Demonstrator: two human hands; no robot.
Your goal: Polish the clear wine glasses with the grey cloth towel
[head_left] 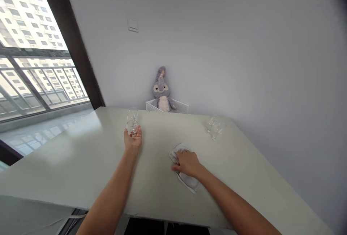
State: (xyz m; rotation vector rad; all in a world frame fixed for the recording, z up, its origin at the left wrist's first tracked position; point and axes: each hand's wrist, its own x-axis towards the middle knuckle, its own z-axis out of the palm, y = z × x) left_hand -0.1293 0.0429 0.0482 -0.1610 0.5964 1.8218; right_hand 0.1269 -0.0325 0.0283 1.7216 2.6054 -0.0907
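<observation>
At the far left, a window (35, 47) in a dark frame looked out on pale apartment blocks behind a railing, and daylight lay in a glare across the left part of the white bench (81, 170). The left hand (132, 139) lay palm up on the bench with the forearm reaching in from the near edge. Its fingers (137, 133) were curled up against the lower part of a clear glass (132, 126), though it could not be told whether they were clamped on it or only cupped around it. Just beyond that hand, the glass stood near the far edge; whether a second glass stood directly behind it was too unclear to tell. Further along that far edge, a grey plush toy (161, 90) sat in a white perforated basket (167, 107) against the wall, below a wall switch (132, 25). Right of the left hand, the right hand (187, 163) rested palm down, its fingers (180, 161) together and pressed onto a crumpled white cloth (187, 179), which lay on the bench and showed on both sides of the hand. Beyond that cloth, toward the far right corner, stood a cluster of clear glassware (215, 126), well apart from both hands.
</observation>
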